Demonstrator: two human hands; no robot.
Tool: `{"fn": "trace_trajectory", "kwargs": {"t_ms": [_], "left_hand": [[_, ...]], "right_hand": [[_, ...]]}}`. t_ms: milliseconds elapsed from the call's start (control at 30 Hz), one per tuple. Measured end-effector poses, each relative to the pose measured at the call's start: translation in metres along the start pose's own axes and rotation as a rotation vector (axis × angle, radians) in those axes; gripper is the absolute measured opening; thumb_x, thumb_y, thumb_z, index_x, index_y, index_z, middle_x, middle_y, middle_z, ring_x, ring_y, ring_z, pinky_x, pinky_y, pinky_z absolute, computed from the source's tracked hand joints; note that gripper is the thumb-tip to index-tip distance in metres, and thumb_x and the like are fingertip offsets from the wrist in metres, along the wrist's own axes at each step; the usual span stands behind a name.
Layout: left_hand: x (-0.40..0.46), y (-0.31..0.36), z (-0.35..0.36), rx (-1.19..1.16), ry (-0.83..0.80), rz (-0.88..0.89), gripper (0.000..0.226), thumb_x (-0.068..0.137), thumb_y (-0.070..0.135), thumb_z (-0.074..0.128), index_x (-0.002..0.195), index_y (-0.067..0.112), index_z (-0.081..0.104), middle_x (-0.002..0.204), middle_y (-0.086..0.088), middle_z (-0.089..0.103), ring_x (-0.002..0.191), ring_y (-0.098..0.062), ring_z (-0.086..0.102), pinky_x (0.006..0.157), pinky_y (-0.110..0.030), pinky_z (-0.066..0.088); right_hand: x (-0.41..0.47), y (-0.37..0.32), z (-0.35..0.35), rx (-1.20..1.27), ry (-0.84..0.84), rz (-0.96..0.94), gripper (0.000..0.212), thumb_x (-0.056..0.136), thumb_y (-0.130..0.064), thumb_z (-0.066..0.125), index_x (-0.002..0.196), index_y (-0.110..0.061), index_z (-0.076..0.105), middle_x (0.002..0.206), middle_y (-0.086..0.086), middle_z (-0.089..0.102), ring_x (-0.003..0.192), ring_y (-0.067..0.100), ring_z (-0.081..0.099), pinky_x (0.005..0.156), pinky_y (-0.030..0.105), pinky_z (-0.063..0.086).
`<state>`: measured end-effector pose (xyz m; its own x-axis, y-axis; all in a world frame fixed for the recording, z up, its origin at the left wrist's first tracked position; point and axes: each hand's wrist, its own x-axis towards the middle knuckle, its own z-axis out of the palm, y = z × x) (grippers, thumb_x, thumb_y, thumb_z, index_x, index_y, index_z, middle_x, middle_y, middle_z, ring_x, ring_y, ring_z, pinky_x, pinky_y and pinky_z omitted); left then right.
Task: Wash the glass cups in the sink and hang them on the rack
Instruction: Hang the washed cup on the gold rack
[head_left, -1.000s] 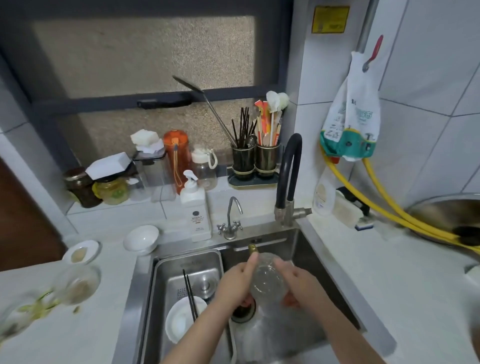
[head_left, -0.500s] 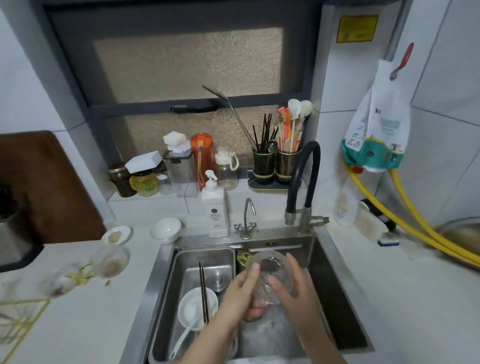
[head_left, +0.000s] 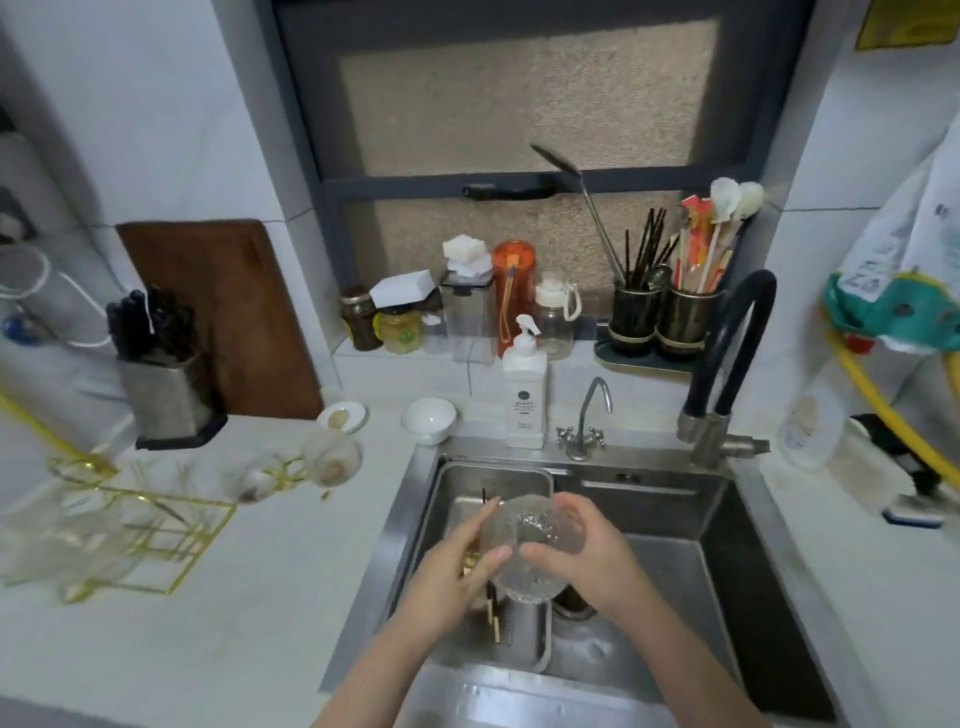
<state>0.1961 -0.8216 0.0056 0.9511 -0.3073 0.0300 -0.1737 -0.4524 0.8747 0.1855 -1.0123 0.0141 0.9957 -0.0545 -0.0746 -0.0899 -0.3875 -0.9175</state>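
Observation:
A clear textured glass cup (head_left: 524, 545) is held above the steel sink (head_left: 753, 525), over its left side. My left hand (head_left: 452, 577) grips the cup's left side, thumb and fingers against the glass. My right hand (head_left: 587, 551) holds its right side with fingers curled round the rim. A gold wire rack (head_left: 150, 530) stands on the counter at the left. Two dirty glass cups (head_left: 291, 467) hang or lean at the rack's right end.
Behind the sink are a white soap pump bottle (head_left: 524, 395), a small tap (head_left: 587, 421) and a black hose faucet (head_left: 727, 353). A white bowl (head_left: 428, 418), a small dish (head_left: 341, 417), a knife block (head_left: 166, 384) and a wooden board (head_left: 223, 317) are on the left counter.
Both hands lifted the cup higher and leftward over the sink. The camera swung left, bringing the gold rack, knife block and board into view.

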Motion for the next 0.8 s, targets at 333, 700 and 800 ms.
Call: {"fn": "trace_trajectory", "kwargs": {"t_ms": [333,700,800], "left_hand": [[-0.048,-0.053,-0.121,-0.439,0.413,-0.219,0.048,0.097,0.024,0.055,0.139,0.038,0.037,0.100,-0.003,0.069,0.088,-0.010,0.066,0.094,-0.031,0.053],[-0.120,-0.152,-0.284,-0.461,0.578,-0.278,0.045,0.093,0.028,0.061,0.135,0.038,0.046,0.091,-0.001,0.069,0.084,-0.002,0.066,0.082,-0.016,0.052],[-0.129,-0.173,-0.308,-0.452,0.618,-0.353,0.045,0.092,0.028,0.064,0.131,0.039,0.045,0.089,-0.003,0.070,0.078,-0.002,0.066,0.072,-0.013,0.048]], "right_hand": [[0.013,-0.076,0.155,0.182,-0.064,-0.196,0.058,0.077,-0.022,0.078,0.126,-0.028,0.048,0.124,-0.017,0.042,0.122,0.007,0.048,0.101,0.014,0.040],[0.014,-0.155,0.351,0.198,-0.227,-0.225,0.062,0.083,-0.018,0.072,0.139,-0.020,0.045,0.136,-0.002,0.048,0.128,0.013,0.046,0.112,0.034,0.036],[0.020,-0.162,0.384,0.237,-0.278,-0.195,0.051,0.082,-0.018,0.073,0.127,-0.024,0.051,0.126,-0.010,0.056,0.122,0.008,0.051,0.095,0.010,0.040]]}}
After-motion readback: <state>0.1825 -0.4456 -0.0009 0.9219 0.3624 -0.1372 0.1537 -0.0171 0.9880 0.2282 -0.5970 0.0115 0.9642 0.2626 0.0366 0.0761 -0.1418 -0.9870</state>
